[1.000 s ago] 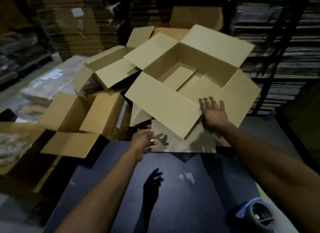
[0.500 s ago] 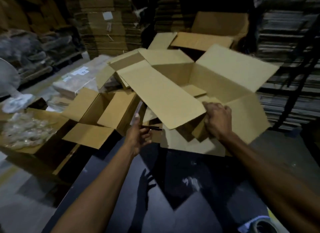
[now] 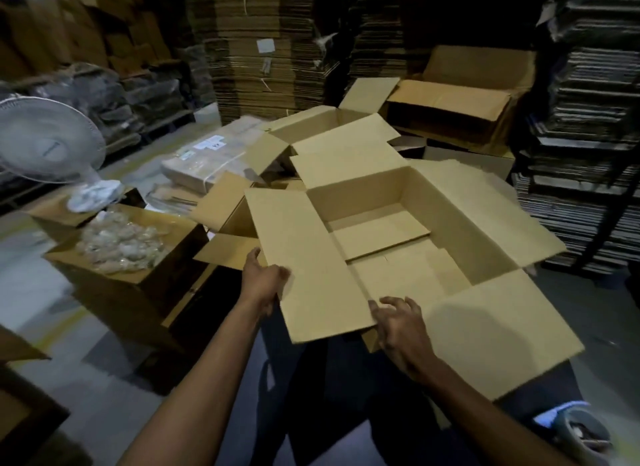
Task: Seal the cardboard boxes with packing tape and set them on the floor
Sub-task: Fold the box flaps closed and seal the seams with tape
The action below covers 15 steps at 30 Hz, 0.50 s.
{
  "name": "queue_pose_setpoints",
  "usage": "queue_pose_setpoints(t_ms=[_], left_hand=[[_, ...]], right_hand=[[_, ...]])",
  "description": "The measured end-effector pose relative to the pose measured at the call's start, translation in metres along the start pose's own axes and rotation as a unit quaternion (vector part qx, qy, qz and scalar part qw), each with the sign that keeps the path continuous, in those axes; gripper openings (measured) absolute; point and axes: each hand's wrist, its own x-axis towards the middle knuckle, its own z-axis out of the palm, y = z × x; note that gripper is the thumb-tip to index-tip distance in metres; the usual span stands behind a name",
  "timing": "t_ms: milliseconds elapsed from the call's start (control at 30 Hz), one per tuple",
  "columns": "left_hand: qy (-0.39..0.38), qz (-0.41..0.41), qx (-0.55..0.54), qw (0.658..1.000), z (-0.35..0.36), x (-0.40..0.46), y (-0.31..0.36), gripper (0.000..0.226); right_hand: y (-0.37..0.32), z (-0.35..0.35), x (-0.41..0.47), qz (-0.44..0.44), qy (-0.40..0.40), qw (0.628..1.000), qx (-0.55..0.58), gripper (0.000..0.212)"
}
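A large open cardboard box (image 3: 450, 223) sits upright on the dark table (image 3: 311, 413) in front of me, all its top flaps spread outward and its bottom flaps folded in. My left hand (image 3: 261, 280) grips the left edge of the near-left flap. My right hand (image 3: 400, 321) holds the box's near corner, where that flap meets the near-right flap, fingers curled over the edge. A roll of packing tape (image 3: 576, 431) lies at the table's lower right corner.
More open boxes (image 3: 450, 105) lie behind and left of mine. A box of clear-wrapped items (image 3: 121, 243) stands on the left, beside a white fan (image 3: 48, 143). Stacks of flat cardboard (image 3: 263, 49) fill the back and right. The grey floor (image 3: 86, 379) shows at lower left.
The box has come off the pile toward me and now sits upright on the table. My left hand, empty before, has taken hold of the near-left flap; my right hand shifted to the near corner.
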Motion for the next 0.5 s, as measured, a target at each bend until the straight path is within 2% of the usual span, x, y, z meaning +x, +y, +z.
queue_pose_setpoints(t_ms=[100,133,167,200,233,300,367,467,500], left_hand=[[0.027,-0.003,0.104,0.994,-0.034,-0.016,-0.032,0.118],[0.044,-0.006,0.152,0.987,-0.042,-0.026,-0.039,0.128],[0.075,-0.007,0.231,0.970,-0.046,-0.037,-0.042,0.138],[0.100,-0.002,0.332,0.938,-0.048,-0.046,-0.045,0.142],[0.108,0.017,0.424,0.899,-0.049,-0.055,-0.046,0.140],[0.064,0.110,0.533,0.836,-0.044,-0.066,-0.045,0.120],[-0.023,0.185,0.587,0.788,-0.031,-0.079,-0.045,0.096],[-0.148,0.214,0.624,0.737,-0.004,-0.104,-0.064,0.087],[-0.178,0.210,0.634,0.722,0.005,-0.114,-0.075,0.087]], right_hand=[[-0.003,0.006,-0.022,-0.057,-0.040,0.997,-0.038,0.062],[-0.001,0.007,-0.029,-0.068,-0.036,0.996,-0.034,0.059],[0.004,0.008,-0.035,-0.073,-0.014,0.997,-0.031,0.045],[0.008,0.009,-0.043,-0.076,0.002,0.997,-0.020,0.034],[0.012,0.007,-0.050,-0.096,0.010,0.995,-0.030,0.037],[0.027,0.011,-0.062,-0.170,0.019,0.985,-0.037,0.049],[0.038,0.009,-0.079,-0.206,0.022,0.978,-0.023,0.058],[0.055,0.001,-0.110,-0.173,0.032,0.983,0.059,0.050],[0.060,-0.002,-0.120,-0.183,0.028,0.981,0.051,0.048]])
